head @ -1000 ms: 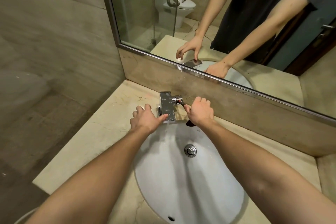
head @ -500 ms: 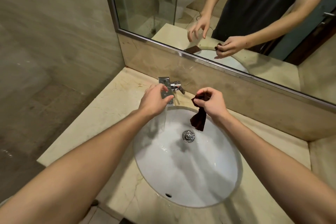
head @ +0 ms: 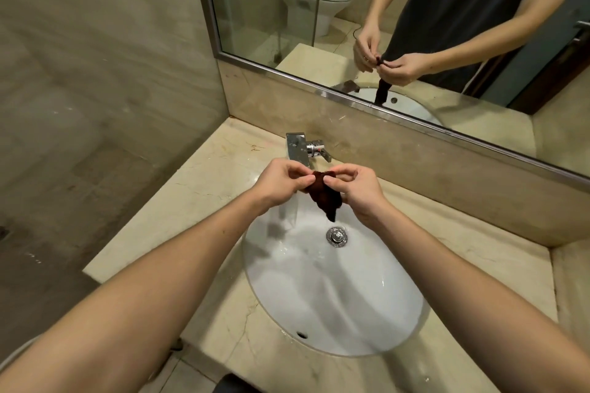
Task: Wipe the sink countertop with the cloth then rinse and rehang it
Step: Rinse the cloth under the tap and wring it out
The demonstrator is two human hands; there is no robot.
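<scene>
- Over the far end of the sink basin (head: pixel 351 313), the left hand (head: pixel 277 183) and right hand (head: pixel 357 191) meet, each pinching the top edge of the dark brown cloth (head: pixel 325 196) between thumb and fingers.
- Bunched, the cloth hangs to a point above the drain (head: pixel 336 235).
- Just beyond the hands stands the chrome faucet (head: pixel 298 150), its handle on the right.
- Around the basin lies the beige countertop (head: pixel 204 201); the mirror (head: pixel 415 25) rises at the far side.

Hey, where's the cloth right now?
In the head view, the dark brown cloth hangs pinched between the left hand and right hand, over the basin, just before the faucet.
</scene>
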